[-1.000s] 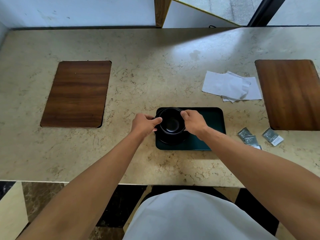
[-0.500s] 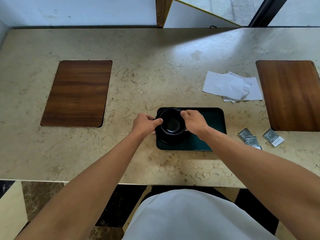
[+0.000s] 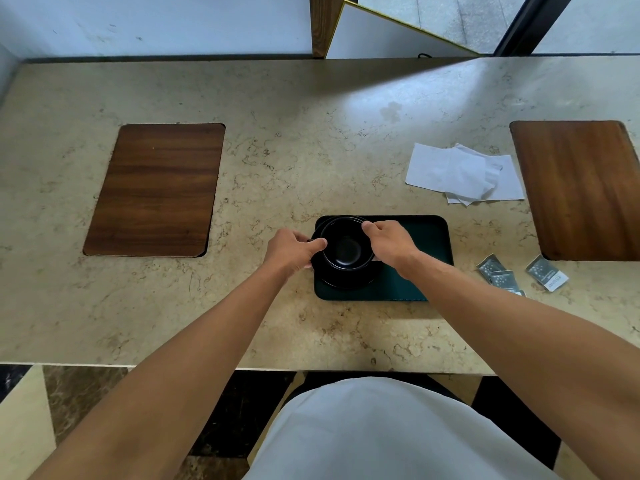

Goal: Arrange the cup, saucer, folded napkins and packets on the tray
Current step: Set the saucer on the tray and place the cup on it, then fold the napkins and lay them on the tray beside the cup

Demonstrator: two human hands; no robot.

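A black cup [image 3: 346,249] sits on a black saucer [image 3: 349,282] at the left end of the dark green tray [image 3: 426,237]. My left hand [image 3: 292,252] grips the cup's left side, where its handle seems to be. My right hand [image 3: 391,242] pinches the cup's right rim. White napkins [image 3: 460,174] lie loosely overlapped on the counter beyond the tray, to the right. Several grey packets [image 3: 502,277] lie on the counter right of the tray, one of them [image 3: 547,277] apart.
The marble counter [image 3: 311,150] has a dark wooden inset panel at the left [image 3: 156,188] and another at the right [image 3: 581,188]. A wall and a framed panel [image 3: 381,36] stand behind the counter. The counter's front edge runs just before my torso.
Both hands stay on the cup with barely any shift; the cup and saucer remain at the tray's left end.
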